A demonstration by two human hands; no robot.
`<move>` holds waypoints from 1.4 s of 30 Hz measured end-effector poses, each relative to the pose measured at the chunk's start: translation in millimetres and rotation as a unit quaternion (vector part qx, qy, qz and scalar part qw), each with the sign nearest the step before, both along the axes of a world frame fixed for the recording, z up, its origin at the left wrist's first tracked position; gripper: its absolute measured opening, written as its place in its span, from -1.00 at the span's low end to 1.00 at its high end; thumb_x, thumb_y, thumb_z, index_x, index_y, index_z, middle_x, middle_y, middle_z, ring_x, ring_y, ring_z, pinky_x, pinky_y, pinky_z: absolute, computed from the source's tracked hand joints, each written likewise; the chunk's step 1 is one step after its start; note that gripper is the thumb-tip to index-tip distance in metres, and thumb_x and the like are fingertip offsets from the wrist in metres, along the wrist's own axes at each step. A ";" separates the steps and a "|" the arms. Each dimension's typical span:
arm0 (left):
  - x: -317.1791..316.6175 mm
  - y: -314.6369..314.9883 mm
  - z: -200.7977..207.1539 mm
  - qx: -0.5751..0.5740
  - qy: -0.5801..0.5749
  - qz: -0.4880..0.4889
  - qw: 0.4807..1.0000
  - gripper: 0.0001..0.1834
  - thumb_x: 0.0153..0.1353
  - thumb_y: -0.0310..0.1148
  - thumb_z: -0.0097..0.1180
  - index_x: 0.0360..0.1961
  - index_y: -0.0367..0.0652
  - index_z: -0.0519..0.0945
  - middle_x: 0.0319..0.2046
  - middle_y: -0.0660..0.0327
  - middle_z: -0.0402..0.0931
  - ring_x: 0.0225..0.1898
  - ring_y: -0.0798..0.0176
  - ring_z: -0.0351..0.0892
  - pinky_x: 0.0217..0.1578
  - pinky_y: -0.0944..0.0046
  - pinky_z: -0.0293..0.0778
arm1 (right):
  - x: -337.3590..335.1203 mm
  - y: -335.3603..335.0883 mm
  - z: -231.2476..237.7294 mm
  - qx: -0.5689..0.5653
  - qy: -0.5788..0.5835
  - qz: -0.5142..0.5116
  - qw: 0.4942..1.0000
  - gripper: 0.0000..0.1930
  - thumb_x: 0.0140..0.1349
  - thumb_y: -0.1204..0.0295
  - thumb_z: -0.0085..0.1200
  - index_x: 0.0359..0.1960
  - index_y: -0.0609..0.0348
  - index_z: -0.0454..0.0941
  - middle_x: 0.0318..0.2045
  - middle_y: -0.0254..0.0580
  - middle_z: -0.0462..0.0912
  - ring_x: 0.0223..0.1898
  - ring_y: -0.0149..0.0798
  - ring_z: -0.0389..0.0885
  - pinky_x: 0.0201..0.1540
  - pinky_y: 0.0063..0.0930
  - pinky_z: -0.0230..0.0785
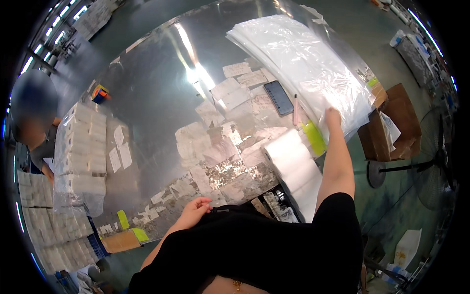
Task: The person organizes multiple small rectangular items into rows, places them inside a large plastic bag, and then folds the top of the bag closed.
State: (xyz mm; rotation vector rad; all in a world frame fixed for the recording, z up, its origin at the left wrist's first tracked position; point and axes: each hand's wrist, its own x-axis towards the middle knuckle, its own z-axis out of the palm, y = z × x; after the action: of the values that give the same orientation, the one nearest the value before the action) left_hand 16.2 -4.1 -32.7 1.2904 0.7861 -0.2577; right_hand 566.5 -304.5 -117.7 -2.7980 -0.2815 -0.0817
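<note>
While lit by ceiling glare, steel table [156,98]: right hand [333,116] fingers pressed on clear plastic bags [303,63], left hand [196,208] loosely curled at near edge.

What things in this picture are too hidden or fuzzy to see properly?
- Right hand: head view; its fingers sink into the stack of clear plastic bags, so the grip is unclear.
- Left hand: fingers curl at the metal table edge; holding anything is uncertain.
- Paper labels: print too small, washed out by glare.
- Co-worker: blurred, cut by the dark rim.
</note>
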 end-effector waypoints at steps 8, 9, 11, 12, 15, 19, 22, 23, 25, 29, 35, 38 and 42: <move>25.4 -5.7 18.7 0.043 -0.016 0.003 0.999 -0.71 0.20 -0.46 -0.03 -0.03 -0.22 0.40 -0.30 0.24 0.48 -0.27 0.41 0.44 -0.16 0.40 0.36 | -18.9 136.7 170.6 0.538 0.123 0.094 0.829 -0.87 0.04 0.42 -0.12 -0.63 0.09 0.39 -0.68 -0.44 0.31 -0.64 -0.51 0.20 -0.62 -0.53 0.03; 28.0 -4.8 18.4 0.044 -0.029 0.000 0.999 -0.66 0.19 -0.47 -0.02 0.01 -0.23 0.36 -0.27 0.23 0.46 -0.24 0.41 0.44 -0.13 0.41 0.35 | -37.9 157.5 178.4 0.522 0.195 0.157 0.816 -0.88 0.06 0.38 -0.10 -0.58 0.07 0.43 -0.66 -0.46 0.33 -0.62 -0.51 0.23 -0.60 -0.56 0.04; 29.4 -4.2 16.6 0.074 -0.068 0.010 0.995 -0.54 0.18 -0.46 0.02 0.11 -0.23 0.26 -0.19 0.20 0.42 -0.18 0.39 0.41 -0.08 0.39 0.33 | -117.6 210.6 186.8 0.483 0.255 0.275 0.791 -0.83 0.10 0.30 -0.05 -0.40 0.12 0.48 -0.61 -0.41 0.39 -0.61 -0.49 0.31 -0.56 -0.57 0.19; 32.9 -4.4 16.0 0.105 -0.097 0.016 0.990 -0.47 0.17 -0.45 0.04 0.15 -0.22 0.19 -0.14 0.18 0.39 -0.15 0.37 0.39 -0.06 0.38 0.32 | -149.4 234.0 177.7 0.380 0.287 0.373 0.796 -0.79 0.12 0.30 -0.07 -0.35 0.16 0.48 -0.58 -0.35 0.44 -0.60 -0.45 0.38 -0.53 -0.53 0.28; 34.0 2.7 8.5 0.096 -0.123 0.078 0.985 -0.31 0.15 -0.38 0.08 0.24 -0.19 0.02 -0.05 0.15 0.31 -0.05 0.29 0.34 0.00 0.32 0.28 | -284.1 286.4 168.7 0.348 0.463 0.415 0.702 -0.85 0.07 0.43 -0.06 -0.37 0.25 0.47 -0.56 -0.25 0.49 -0.58 -0.40 0.48 -0.48 -0.48 0.42; -0.7 18.7 -27.7 0.065 -0.153 0.120 0.979 -0.33 0.15 -0.35 0.05 0.24 -0.12 0.03 0.07 0.14 0.23 0.07 0.30 0.22 -0.04 0.25 0.30 | -427.2 318.2 164.8 0.278 0.468 0.598 0.589 -0.86 0.09 0.41 -0.09 -0.47 0.21 0.45 -0.61 -0.19 0.49 -0.60 -0.29 0.50 -0.51 -0.41 0.34; -60.9 33.4 -41.7 0.068 -0.166 0.142 0.974 -0.35 0.16 -0.34 0.04 0.23 -0.14 0.06 0.05 0.13 0.25 0.06 0.29 0.25 -0.04 0.26 0.30 | -494.8 327.8 165.2 0.233 0.373 0.725 0.530 -0.83 0.09 0.38 -0.11 -0.52 0.23 0.41 -0.61 -0.14 0.50 -0.61 -0.27 0.50 -0.51 -0.38 0.33; -82.6 38.3 -40.9 0.074 -0.157 0.153 0.973 -0.36 0.16 -0.33 0.04 0.22 -0.15 0.07 0.05 0.12 0.26 0.06 0.28 0.26 -0.04 0.26 0.30 | -507.5 330.4 174.4 0.224 0.339 0.757 0.512 -0.82 0.10 0.37 -0.11 -0.53 0.23 0.40 -0.61 -0.13 0.50 -0.61 -0.26 0.50 -0.51 -0.37 0.32; -122.6 46.5 -38.6 0.099 -0.146 0.181 0.967 -0.37 0.16 -0.33 0.04 0.21 -0.16 0.09 0.04 0.12 0.27 0.05 0.27 0.27 -0.04 0.26 0.30 | -517.7 324.3 204.1 0.198 0.443 0.726 0.488 -0.80 0.11 0.36 -0.12 -0.55 0.25 0.38 -0.63 -0.13 0.49 -0.63 -0.27 0.49 -0.52 -0.39 0.32; -163.4 69.8 -46.3 0.178 -0.128 0.231 0.948 -0.40 0.16 -0.31 0.03 0.19 -0.19 0.14 0.02 0.11 0.30 0.04 0.25 0.30 -0.04 0.27 0.31 | -556.5 348.5 185.0 0.297 0.468 0.631 0.543 -0.79 0.15 0.38 -0.14 -0.55 0.26 0.34 -0.67 -0.19 0.46 -0.65 -0.28 0.49 -0.56 -0.46 0.31; -204.2 101.8 -55.6 0.439 -0.026 0.246 0.864 -0.44 0.17 -0.29 0.03 0.16 -0.24 0.20 -0.01 0.09 0.34 0.02 0.21 0.35 -0.03 0.28 0.31 | -585.1 366.6 171.1 0.285 0.608 0.555 0.492 -0.86 0.16 0.44 -0.12 -0.49 0.25 0.39 -0.55 -0.23 0.53 -0.51 -0.32 0.54 -0.42 -0.44 0.38; -188.1 101.5 -9.9 0.344 -0.112 0.303 0.882 -0.65 0.15 -0.30 0.04 -0.08 -0.27 0.40 -0.18 0.15 0.43 -0.13 0.28 0.42 -0.14 0.30 0.35 | -594.4 364.1 173.4 0.388 0.500 0.586 0.506 -0.86 0.17 0.42 -0.09 -0.38 0.24 0.43 -0.39 -0.19 0.54 -0.28 -0.32 0.54 -0.19 -0.42 0.37; -169.6 98.4 5.0 0.162 -0.112 0.380 0.904 -0.78 0.12 -0.32 0.05 -0.32 -0.28 0.51 -0.44 0.25 0.48 -0.36 0.39 0.44 -0.30 0.37 0.36 | -564.0 351.1 154.1 0.275 0.302 0.616 0.673 -0.57 0.10 0.24 0.06 -0.05 0.22 0.38 -0.12 -0.03 0.48 -0.05 -0.09 0.45 0.01 -0.31 0.27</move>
State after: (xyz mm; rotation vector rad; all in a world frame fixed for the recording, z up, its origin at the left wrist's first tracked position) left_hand -153.4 94.2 -27.7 1.1924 1.0976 0.6642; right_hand 2.5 46.6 36.3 -1.4077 -1.5331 0.8766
